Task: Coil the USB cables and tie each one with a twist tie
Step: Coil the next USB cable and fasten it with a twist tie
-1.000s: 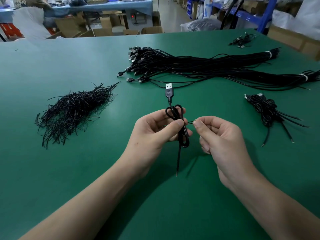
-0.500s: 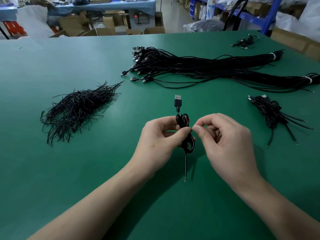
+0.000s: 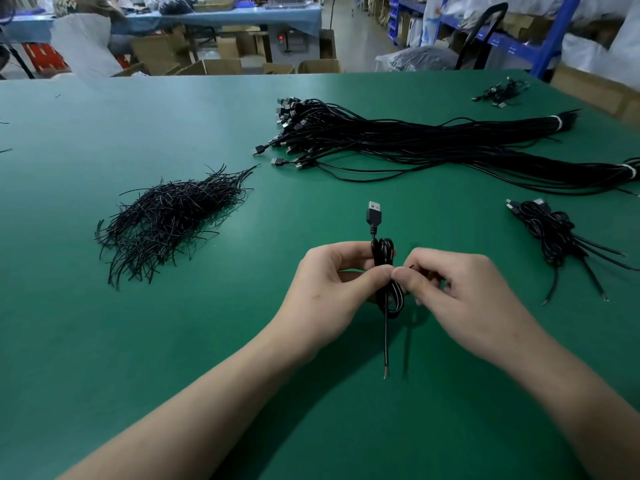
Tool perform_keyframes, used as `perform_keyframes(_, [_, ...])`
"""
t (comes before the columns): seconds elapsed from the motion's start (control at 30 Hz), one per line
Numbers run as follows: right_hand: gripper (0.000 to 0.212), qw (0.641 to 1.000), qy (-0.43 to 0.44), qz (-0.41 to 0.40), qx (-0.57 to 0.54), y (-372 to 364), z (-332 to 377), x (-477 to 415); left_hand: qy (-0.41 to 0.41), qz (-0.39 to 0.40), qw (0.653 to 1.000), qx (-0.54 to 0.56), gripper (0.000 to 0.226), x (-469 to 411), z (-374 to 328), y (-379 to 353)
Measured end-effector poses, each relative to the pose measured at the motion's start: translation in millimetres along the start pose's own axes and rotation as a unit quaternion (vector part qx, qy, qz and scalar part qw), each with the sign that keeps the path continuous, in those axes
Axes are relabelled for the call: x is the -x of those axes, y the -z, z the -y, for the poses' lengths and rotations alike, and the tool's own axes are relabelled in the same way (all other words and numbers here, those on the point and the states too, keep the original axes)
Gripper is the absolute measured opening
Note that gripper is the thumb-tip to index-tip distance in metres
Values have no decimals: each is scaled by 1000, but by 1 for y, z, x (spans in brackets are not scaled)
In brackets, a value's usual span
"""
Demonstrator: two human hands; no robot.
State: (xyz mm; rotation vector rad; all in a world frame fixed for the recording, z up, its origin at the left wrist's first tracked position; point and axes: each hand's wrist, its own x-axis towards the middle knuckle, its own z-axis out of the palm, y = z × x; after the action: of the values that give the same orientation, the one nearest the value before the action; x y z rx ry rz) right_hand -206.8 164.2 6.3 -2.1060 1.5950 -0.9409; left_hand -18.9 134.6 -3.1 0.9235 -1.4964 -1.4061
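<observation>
Black coiled cable is pinched at its middle by the left hand; fingers of the right hand pinch a twist tie, nearly all hidden behind the thumbs.

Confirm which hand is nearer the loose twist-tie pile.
Left. The left hand, gripping the coiled cable, has the twist-tie pile off to its left. The right hand, pinching a twist tie at the coil, sits beyond the cable, farther away.
</observation>
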Motion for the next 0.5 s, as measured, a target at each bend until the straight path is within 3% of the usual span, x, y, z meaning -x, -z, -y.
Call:
perform_keyframes(0.1, [46,999,14,0,-36,4,-2,-1,10,13,1000,8,19,-1,0,2])
perform_keyframes(0.37, [46,989,114,-12,89,10,-4,-2,66,65,995,39,23,1,-3,4])
perform_keyframes(0.5, [40,997,74,3,13,3,-2,-1,51,47,997,39,21,2,-5,2])
